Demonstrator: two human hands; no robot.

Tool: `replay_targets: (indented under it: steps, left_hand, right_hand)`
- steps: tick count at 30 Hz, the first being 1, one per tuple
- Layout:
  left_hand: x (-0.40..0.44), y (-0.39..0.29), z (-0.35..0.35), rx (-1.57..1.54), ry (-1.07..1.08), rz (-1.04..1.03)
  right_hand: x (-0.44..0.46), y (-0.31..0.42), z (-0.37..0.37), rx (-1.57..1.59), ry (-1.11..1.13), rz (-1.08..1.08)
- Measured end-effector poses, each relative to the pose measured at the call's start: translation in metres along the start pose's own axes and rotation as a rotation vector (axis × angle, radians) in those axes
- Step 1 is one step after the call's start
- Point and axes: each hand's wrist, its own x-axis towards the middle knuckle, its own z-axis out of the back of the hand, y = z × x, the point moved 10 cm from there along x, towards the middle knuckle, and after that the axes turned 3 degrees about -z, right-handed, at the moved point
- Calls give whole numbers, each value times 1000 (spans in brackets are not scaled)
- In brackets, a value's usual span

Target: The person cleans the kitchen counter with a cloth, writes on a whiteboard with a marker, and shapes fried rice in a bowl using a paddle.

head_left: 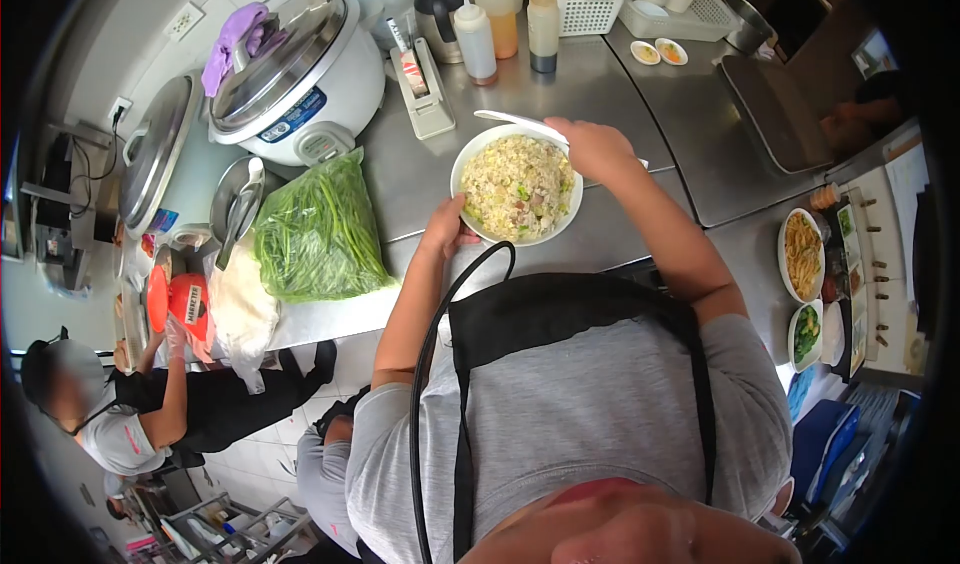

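Observation:
A white bowl [463,207] heaped with fried rice [515,186] stands on the steel counter. My left hand [447,228] grips the bowl's lower left rim, its fingers partly hidden beneath. At the upper right of the bowl, my right hand [592,148] is closed on the handle of a white spoon [512,119]. The spoon lies over the bowl's top edge, its tip reaching past the rim to the left.
Left of the bowl are a bag of green vegetables [322,229] and a large rice cooker [300,79]. Squeeze bottles [476,44] stand behind it. Noodles [803,254] and greens [805,334] are at right. A co-worker [135,414] stands at far left.

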Motion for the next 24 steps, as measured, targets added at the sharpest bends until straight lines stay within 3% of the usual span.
replay_targets:
  steps: [7, 13, 22, 24]
  left_hand:
    - [-7, -6, 2, 33, -87, -64]
    - [-9, -10, -3, 32, -37, -86]
    - [-14, -14, -2, 33, -107, -115]
    - [-11, -14, -2, 30, -93, -129]
  right_hand:
    - [2, -3, -20, -38, 58, 30]
    - [4, 1, 1, 15, -49, 55]
    - [2, -4, -18, -15, 81, 12]
    - [5, -8, -12, 20, -4, 25]
